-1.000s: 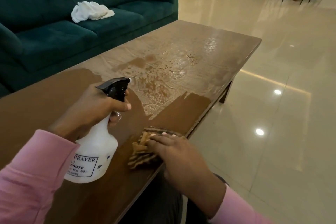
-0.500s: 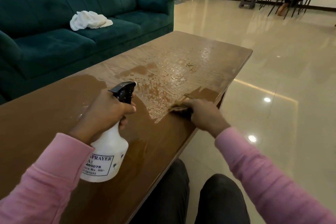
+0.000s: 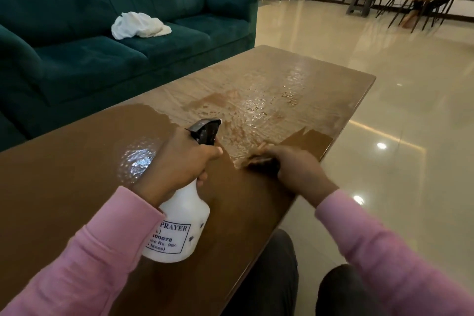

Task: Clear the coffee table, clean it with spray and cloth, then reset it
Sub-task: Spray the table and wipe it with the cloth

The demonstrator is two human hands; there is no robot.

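Left hand [image 3: 177, 164] gripping the spray bottle [image 3: 179, 223], right hand's [image 3: 295, 169] fingers hidden over the cloth [image 3: 260, 161], we are risking pushing the puddle [image 3: 256, 115] off the bench's [image 3: 77, 161] right edge.

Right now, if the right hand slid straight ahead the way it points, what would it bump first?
The right hand holds the cloth, so it would push that into the wet patch on the coffee table. Nothing else seems in the way, though the spray bottle sits close.
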